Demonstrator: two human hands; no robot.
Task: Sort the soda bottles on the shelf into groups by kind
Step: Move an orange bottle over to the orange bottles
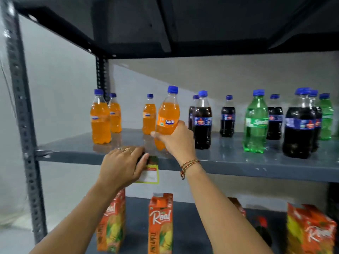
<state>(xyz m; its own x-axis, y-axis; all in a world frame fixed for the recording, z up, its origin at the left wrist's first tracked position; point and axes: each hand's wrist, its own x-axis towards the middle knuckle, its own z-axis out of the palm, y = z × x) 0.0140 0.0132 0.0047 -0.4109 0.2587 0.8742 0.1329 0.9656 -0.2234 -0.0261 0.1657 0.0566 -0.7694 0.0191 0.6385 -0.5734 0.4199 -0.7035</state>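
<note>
My right hand grips an orange Fanta bottle around its lower half, tilted slightly, just above the grey shelf. My left hand rests flat on the shelf's front edge over a price tag, holding nothing. Three more orange bottles stand to the left: two near the post and one behind the held bottle. Dark cola bottles stand right of my hand. Farther right, green Sprite bottles are mixed with more cola bottles.
A slotted metal post frames the shelf at the left; another shelf hangs overhead. On the shelf below stand orange Real juice cartons. A yellow-edged price tag hangs from the shelf's front edge.
</note>
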